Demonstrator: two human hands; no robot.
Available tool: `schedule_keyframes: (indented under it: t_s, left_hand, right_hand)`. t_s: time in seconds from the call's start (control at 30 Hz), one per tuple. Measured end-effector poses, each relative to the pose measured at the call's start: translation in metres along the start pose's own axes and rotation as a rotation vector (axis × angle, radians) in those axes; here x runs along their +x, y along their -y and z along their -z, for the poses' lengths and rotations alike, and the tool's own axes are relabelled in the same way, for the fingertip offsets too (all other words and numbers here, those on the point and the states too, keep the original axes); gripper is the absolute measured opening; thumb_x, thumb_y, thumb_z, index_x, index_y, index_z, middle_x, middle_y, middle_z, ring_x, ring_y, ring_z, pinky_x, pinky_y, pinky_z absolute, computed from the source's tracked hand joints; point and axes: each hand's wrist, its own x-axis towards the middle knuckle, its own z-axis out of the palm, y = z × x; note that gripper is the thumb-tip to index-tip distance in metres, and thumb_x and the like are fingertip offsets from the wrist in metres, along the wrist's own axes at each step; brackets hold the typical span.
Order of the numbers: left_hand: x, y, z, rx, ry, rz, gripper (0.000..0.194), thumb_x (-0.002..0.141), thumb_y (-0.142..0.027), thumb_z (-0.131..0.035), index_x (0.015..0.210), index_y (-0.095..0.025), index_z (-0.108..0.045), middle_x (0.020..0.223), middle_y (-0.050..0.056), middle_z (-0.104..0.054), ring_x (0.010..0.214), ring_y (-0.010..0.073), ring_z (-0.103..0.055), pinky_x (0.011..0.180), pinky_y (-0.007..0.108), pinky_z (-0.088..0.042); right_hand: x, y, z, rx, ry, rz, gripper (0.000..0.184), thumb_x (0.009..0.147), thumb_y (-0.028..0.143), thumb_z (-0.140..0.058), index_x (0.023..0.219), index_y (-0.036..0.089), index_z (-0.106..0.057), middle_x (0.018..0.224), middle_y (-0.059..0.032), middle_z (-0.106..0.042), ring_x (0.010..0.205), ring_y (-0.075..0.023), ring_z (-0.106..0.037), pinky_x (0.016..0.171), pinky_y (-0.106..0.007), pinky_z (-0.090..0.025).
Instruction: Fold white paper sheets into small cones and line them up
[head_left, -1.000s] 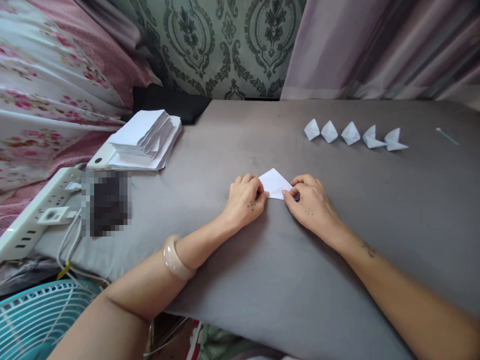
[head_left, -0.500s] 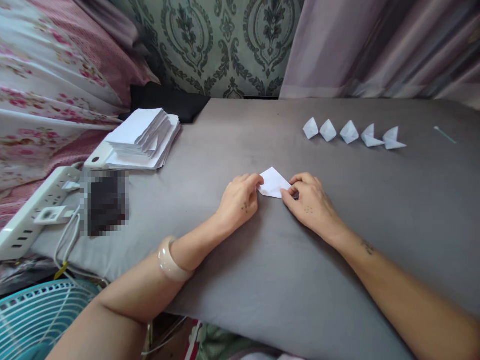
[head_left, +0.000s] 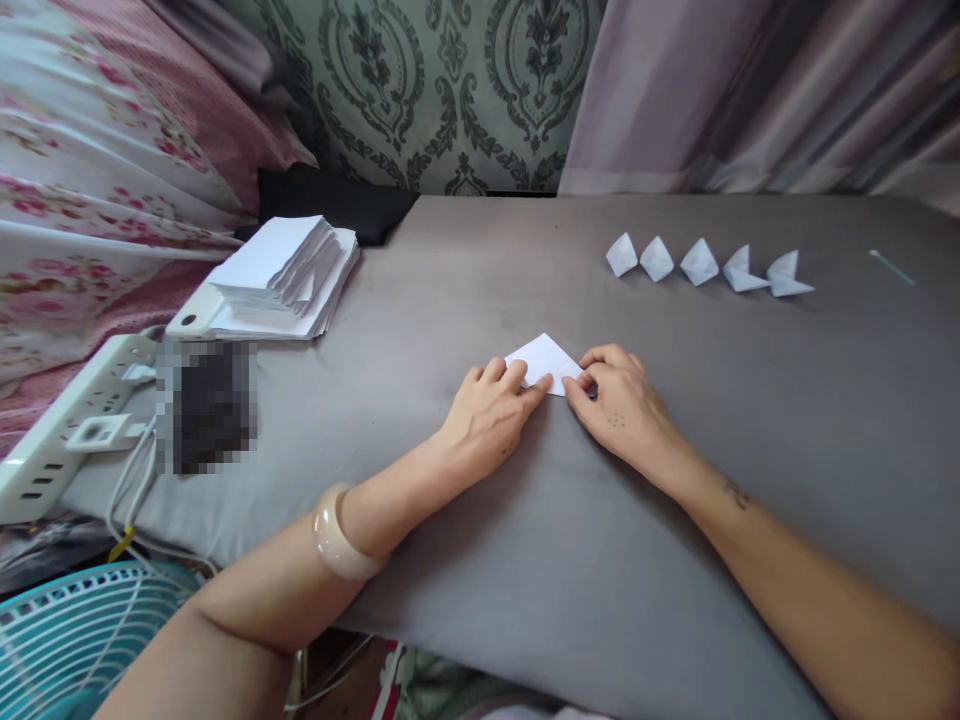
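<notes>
A small white sheet of folded paper [head_left: 546, 358] lies flat on the grey cloth, with a pointed top and a nearly straight lower edge. My left hand [head_left: 491, 408] has its curled fingertips on the left corner of the paper, and its thumb reaches along the lower edge, pressing it. At the right corner, my right hand [head_left: 619, 395] pinches the paper between thumb and index finger. The underside of the paper and its left tip are hidden.
Several folded paper shapes [head_left: 700, 263] stand in a row at the back right, near a thin pale green stick [head_left: 892, 266]. On the left are a paper stack [head_left: 277, 275], a white power strip [head_left: 75, 420] with cables, a blurred dark object [head_left: 214, 408] and a blue fan [head_left: 82, 640].
My left hand has turned and its thumb has moved right along the paper's lower edge, with its fingers now over the left corner. The right hand and the paper stay in place.
</notes>
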Motion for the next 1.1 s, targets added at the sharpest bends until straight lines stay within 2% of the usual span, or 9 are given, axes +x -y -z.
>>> schedule_keyframes:
  t_s: [0.4, 0.63, 0.83, 0.93, 1.0, 1.1]
  left_hand:
    - [-0.006, 0.003, 0.003, 0.035, 0.006, -0.027, 0.051, 0.093, -0.016, -0.036, 0.142, -0.028, -0.043, 0.123, 0.011, -0.053, 0.103, 0.0254, -0.047, 0.084, 0.038, -0.043]
    - [-0.007, 0.008, 0.002, 0.043, 0.0, -0.056, 0.052, 0.094, -0.016, -0.034, 0.143, -0.03, -0.043, 0.131, 0.012, -0.05, 0.111, 0.0283, -0.046, 0.087, 0.042, -0.041]
    - [-0.009, 0.016, 0.01, 0.006, 0.024, -0.116, 0.051, 0.093, -0.014, -0.034, 0.14, -0.029, -0.047, 0.134, 0.011, -0.049, 0.115, 0.0272, -0.048, 0.09, 0.041, -0.042]
    - [-0.01, 0.018, 0.015, -0.008, 0.047, -0.13, 0.049, 0.092, -0.014, -0.034, 0.137, -0.027, -0.05, 0.134, 0.011, -0.05, 0.116, 0.0272, -0.048, 0.09, 0.041, -0.043]
    - [-0.01, 0.018, 0.015, -0.01, 0.047, -0.125, 0.049, 0.092, -0.014, -0.035, 0.136, -0.026, -0.052, 0.134, 0.011, -0.05, 0.116, 0.0275, -0.048, 0.09, 0.04, -0.043]
    - [-0.01, 0.017, 0.014, -0.01, 0.034, -0.128, 0.048, 0.091, -0.013, -0.036, 0.134, -0.026, -0.053, 0.133, 0.011, -0.052, 0.116, 0.0273, -0.049, 0.09, 0.04, -0.044]
  right_hand:
    - [-0.002, 0.002, 0.006, -0.037, 0.052, -0.01, 0.022, 0.087, 0.034, -0.056, 0.071, 0.019, -0.057, 0.103, -0.01, -0.059, 0.097, -0.0261, -0.054, 0.084, -0.04, -0.045]
    - [-0.006, -0.008, 0.01, -0.112, 0.06, -0.107, 0.034, 0.082, 0.053, -0.06, 0.073, 0.02, -0.056, 0.103, -0.0098, -0.055, 0.092, -0.0267, -0.05, 0.082, -0.043, -0.044]
    - [-0.003, -0.02, 0.012, -0.028, 0.079, -0.086, 0.028, 0.081, 0.049, -0.062, 0.083, 0.021, -0.059, 0.1, -0.0094, -0.055, 0.091, -0.0265, -0.05, 0.081, -0.041, -0.044]
    - [-0.005, -0.015, 0.014, -0.038, 0.039, -0.008, 0.025, 0.084, 0.042, -0.06, 0.095, 0.02, -0.061, 0.101, -0.0106, -0.057, 0.092, -0.0272, -0.051, 0.082, -0.042, -0.045]
    - [-0.009, -0.003, 0.014, -0.076, 0.001, 0.087, 0.024, 0.088, 0.031, -0.055, 0.107, 0.018, -0.061, 0.109, -0.0132, -0.058, 0.099, -0.0286, -0.051, 0.086, -0.044, -0.044]
    - [-0.018, 0.022, 0.014, -0.105, 0.085, 0.276, 0.033, 0.095, 0.015, -0.037, 0.119, 0.017, -0.06, 0.118, -0.0127, -0.058, 0.105, -0.0268, -0.05, 0.089, -0.04, -0.044]
